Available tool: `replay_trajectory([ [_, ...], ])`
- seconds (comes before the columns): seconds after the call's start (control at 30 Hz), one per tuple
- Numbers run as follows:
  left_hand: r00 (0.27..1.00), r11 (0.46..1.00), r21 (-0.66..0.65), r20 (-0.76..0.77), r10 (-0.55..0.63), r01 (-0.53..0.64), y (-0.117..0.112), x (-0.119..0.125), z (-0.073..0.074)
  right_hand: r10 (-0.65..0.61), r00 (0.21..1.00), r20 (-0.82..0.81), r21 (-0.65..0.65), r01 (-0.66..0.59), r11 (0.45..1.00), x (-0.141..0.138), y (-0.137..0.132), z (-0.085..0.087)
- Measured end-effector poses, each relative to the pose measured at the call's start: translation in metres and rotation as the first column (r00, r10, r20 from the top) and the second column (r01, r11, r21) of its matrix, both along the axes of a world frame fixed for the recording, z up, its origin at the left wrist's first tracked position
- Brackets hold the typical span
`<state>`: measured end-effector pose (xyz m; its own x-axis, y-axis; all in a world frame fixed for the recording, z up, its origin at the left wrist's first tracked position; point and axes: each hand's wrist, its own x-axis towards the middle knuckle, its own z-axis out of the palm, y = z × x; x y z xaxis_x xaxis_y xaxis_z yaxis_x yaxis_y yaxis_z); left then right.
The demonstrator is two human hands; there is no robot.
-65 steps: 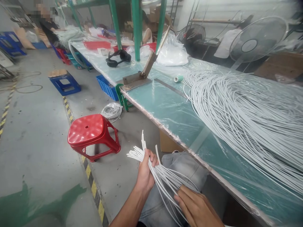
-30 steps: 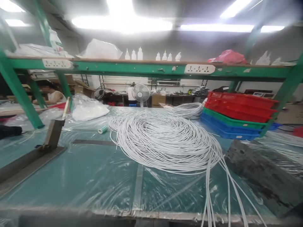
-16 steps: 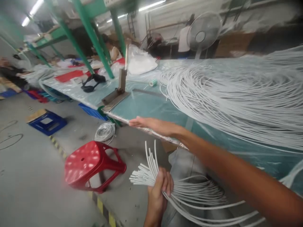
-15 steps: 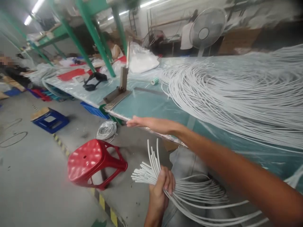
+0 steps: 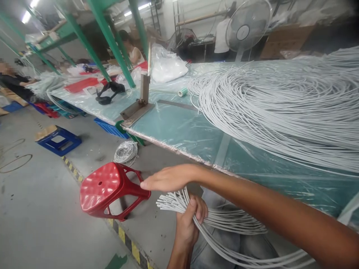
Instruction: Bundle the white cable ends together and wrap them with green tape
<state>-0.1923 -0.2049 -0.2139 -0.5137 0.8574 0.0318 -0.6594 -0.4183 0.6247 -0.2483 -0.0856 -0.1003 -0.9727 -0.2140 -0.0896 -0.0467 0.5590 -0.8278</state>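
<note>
My left hand (image 5: 190, 216) is closed round a bundle of white cable ends (image 5: 174, 200), held over my lap below the table edge. The cables trail right across my grey trousers. My right hand (image 5: 168, 178) is stretched flat, fingers together, just above the cable tips, pointing left; it holds nothing. A big coil of white cable (image 5: 269, 104) lies on the green plastic-covered table (image 5: 179, 129) to the right.
A red stool (image 5: 108, 190) leans tilted on the floor at left, by a yellow-black floor stripe (image 5: 126, 239). A metal lever cutter (image 5: 138, 104), green tape roll (image 5: 183, 92) and white bag (image 5: 168, 69) sit on the table. Fans and seated people are at the back.
My right hand has come down from the table edge to just over the cable tips. The upright cable ends now lie flatter in my left hand. The view had swung up and back.
</note>
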Motion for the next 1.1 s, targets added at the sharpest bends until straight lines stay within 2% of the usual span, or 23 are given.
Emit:
replay_trajectory([
  [0.07,1.000,1.000,0.018,0.010,-0.009,0.009,0.000,0.001,-0.001,0.086,0.996,0.027,0.001,-0.086,0.996,0.002,-0.001,0.001],
  [0.1,1.000,1.000,0.018,0.020,-0.005,0.005,0.001,0.001,-0.002,0.078,0.997,0.012,-0.014,-0.078,0.997,0.003,0.001,0.003],
  [0.17,0.999,1.000,0.001,0.042,0.012,-0.012,0.001,-0.001,-0.003,-0.097,0.988,-0.116,-0.081,0.088,0.993,0.010,0.008,0.010],
  [0.23,0.997,0.999,-0.022,0.063,0.032,-0.031,0.001,-0.003,-0.004,-0.310,0.925,-0.218,-0.110,0.292,0.950,0.024,0.016,0.015],
  [0.3,0.995,0.996,-0.061,0.082,0.063,-0.058,0.001,-0.006,-0.006,-0.455,0.846,-0.276,-0.004,0.473,0.881,0.049,0.016,0.012],
  [0.37,0.985,0.984,-0.139,0.119,0.126,-0.109,0.003,-0.008,-0.007,-0.501,0.809,-0.306,0.215,0.572,0.792,0.081,0.004,-0.002],
  [0.47,0.972,0.968,-0.200,0.149,0.182,-0.151,0.009,-0.010,-0.006,-0.398,0.861,-0.317,0.494,0.508,0.706,0.131,-0.031,-0.041],
  [0.5,0.971,0.971,-0.186,0.152,0.182,-0.152,0.011,-0.010,-0.005,-0.361,0.860,-0.359,0.558,0.508,0.656,0.144,-0.043,-0.056],
  [0.6,0.971,0.978,-0.135,0.156,0.180,-0.159,0.016,-0.009,-0.004,-0.324,0.838,-0.439,0.660,0.545,0.517,0.166,-0.070,-0.092],
  [0.67,0.971,0.977,-0.140,0.155,0.181,-0.160,0.017,-0.008,-0.004,-0.321,0.834,-0.448,0.681,0.551,0.482,0.170,-0.077,-0.105],
  [0.73,0.972,0.976,-0.149,0.149,0.182,-0.159,0.016,-0.006,-0.005,-0.319,0.842,-0.436,0.686,0.540,0.488,0.170,-0.078,-0.108],
  [0.8,0.974,0.976,-0.155,0.145,0.177,-0.154,0.015,-0.005,-0.006,-0.336,0.846,-0.415,0.665,0.534,0.523,0.169,-0.076,-0.103],
  [0.97,0.970,0.978,-0.141,0.169,0.174,-0.151,0.012,-0.004,-0.011,-0.467,0.831,-0.301,0.446,0.556,0.701,0.169,-0.073,-0.089],
  [1.03,0.967,0.979,-0.133,0.186,0.176,-0.152,0.012,-0.004,-0.013,-0.512,0.816,-0.267,0.368,0.578,0.729,0.171,-0.073,-0.089],
  [1.1,0.968,0.982,-0.122,0.190,0.164,-0.142,0.010,-0.006,-0.014,-0.512,0.812,-0.279,0.355,0.583,0.731,0.174,-0.071,-0.092],
])
